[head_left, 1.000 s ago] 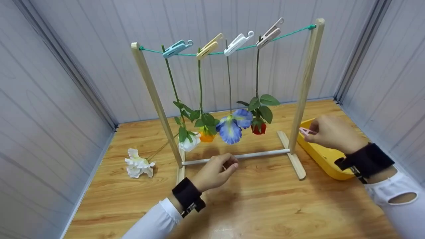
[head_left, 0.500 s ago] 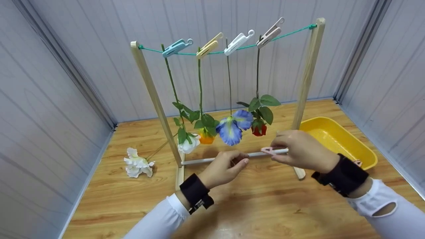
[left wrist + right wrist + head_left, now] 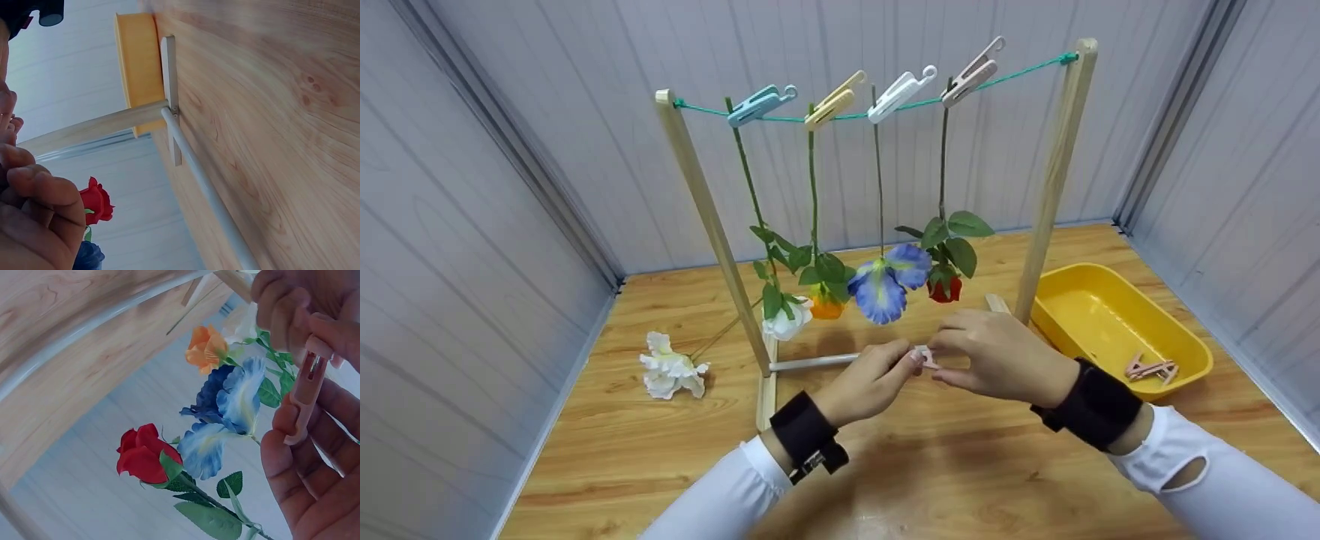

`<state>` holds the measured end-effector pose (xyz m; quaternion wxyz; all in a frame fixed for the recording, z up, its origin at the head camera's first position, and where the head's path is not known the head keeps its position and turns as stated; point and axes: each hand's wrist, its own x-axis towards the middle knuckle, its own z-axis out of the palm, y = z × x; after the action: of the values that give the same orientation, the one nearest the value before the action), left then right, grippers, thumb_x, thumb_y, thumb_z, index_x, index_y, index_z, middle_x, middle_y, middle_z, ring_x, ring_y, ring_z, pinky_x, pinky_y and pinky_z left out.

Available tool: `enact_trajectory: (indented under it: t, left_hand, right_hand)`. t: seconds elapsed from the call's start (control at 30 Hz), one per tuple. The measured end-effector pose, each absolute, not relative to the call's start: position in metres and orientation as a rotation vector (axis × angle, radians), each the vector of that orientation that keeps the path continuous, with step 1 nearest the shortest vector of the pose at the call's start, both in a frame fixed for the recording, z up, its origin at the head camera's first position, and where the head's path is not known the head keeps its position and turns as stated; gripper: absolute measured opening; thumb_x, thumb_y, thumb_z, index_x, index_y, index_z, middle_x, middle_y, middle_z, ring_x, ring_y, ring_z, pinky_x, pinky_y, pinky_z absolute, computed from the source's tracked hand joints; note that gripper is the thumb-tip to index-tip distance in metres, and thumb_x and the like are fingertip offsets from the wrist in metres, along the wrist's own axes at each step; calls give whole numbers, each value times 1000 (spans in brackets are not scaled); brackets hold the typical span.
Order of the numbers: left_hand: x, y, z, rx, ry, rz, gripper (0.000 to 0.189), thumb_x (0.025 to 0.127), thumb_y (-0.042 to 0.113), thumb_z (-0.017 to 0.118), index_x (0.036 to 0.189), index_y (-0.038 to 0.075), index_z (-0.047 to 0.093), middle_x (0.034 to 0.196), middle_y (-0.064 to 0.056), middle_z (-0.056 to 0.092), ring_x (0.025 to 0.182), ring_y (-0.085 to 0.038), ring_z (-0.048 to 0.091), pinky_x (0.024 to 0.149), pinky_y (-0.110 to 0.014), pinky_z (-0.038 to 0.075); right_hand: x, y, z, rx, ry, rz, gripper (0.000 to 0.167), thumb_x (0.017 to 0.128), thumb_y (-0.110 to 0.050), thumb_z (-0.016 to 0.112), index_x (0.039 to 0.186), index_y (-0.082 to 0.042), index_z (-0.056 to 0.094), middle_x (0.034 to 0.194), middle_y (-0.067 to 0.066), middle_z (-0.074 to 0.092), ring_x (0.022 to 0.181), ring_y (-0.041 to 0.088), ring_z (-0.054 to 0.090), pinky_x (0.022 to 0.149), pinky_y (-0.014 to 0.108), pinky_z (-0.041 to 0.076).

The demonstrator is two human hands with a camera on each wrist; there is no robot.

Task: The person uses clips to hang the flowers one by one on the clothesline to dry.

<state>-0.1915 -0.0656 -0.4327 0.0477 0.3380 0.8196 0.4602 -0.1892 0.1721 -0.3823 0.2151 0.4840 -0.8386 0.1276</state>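
My left hand (image 3: 861,384) and right hand (image 3: 997,356) meet in front of the rack's white crossbar (image 3: 814,362), both on a small pink clothespin (image 3: 306,399). The left thumb and forefinger pinch one end. My right fingers hold the hooked end, as the right wrist view shows. Above them, a white rose (image 3: 787,320), an orange flower (image 3: 826,306), a blue iris (image 3: 879,294) and a red rose (image 3: 945,289) hang upside down. Their stems are clipped to a green cord by blue (image 3: 757,106), yellow (image 3: 831,105), white (image 3: 900,96) and greyish-pink (image 3: 971,76) clothespins.
A yellow tub (image 3: 1196,330) stands right of the rack, with pink clothespins (image 3: 1151,369) inside. On the left, a white flower (image 3: 671,367) lies on the wooden table, its stem passing behind the left post (image 3: 709,217). The right post (image 3: 1054,180) rises beside the tub.
My right hand has moved left from the tub, carrying the pink clothespin to my left hand, which has shifted slightly right and now pinches it too. The hanging flowers stay in place.
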Motion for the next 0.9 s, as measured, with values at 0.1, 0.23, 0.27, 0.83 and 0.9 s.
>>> enact_trajectory:
  t: [0.1,0.23,0.27,0.83,0.9]
  left_hand:
    - [-192,-69,-434,1018,2526,1407,33,117,19,45,103,1,69,91,-11,69,77,-9,51,74,-25,45]
    - [-193,-75,-435,984,2543,1430,33,117,18,46,103,1,69,83,-2,59,71,-8,45,69,-25,40]
    - [-193,-77,-435,983,2542,1438,33,117,18,46,102,0,69,81,-1,56,70,-7,43,69,-25,39]
    - [-185,-103,-430,1025,2762,1469,28,115,19,51,92,11,64,71,9,48,63,-4,44,61,-23,41]
    - [-187,-112,-426,1084,2860,1517,27,113,14,54,89,9,64,70,5,53,63,-4,44,60,-23,43]
  right_hand:
    - [-190,173,-384,1303,-2316,288,33,84,-34,96,101,-11,79,95,4,74,85,20,71,72,39,55]
    - [-193,175,-384,1274,-2296,227,36,83,-38,96,101,-12,80,97,5,75,85,23,70,70,40,49]
    - [-194,175,-385,1279,-2289,213,36,83,-38,96,102,-12,80,97,5,75,85,23,70,70,39,50]
    - [-190,169,-392,1456,-2175,191,21,87,-11,89,94,-4,71,81,5,63,70,17,61,62,31,57]
    - [-189,171,-391,1448,-2172,201,19,87,-9,88,93,-4,71,80,4,63,69,17,60,62,31,56]
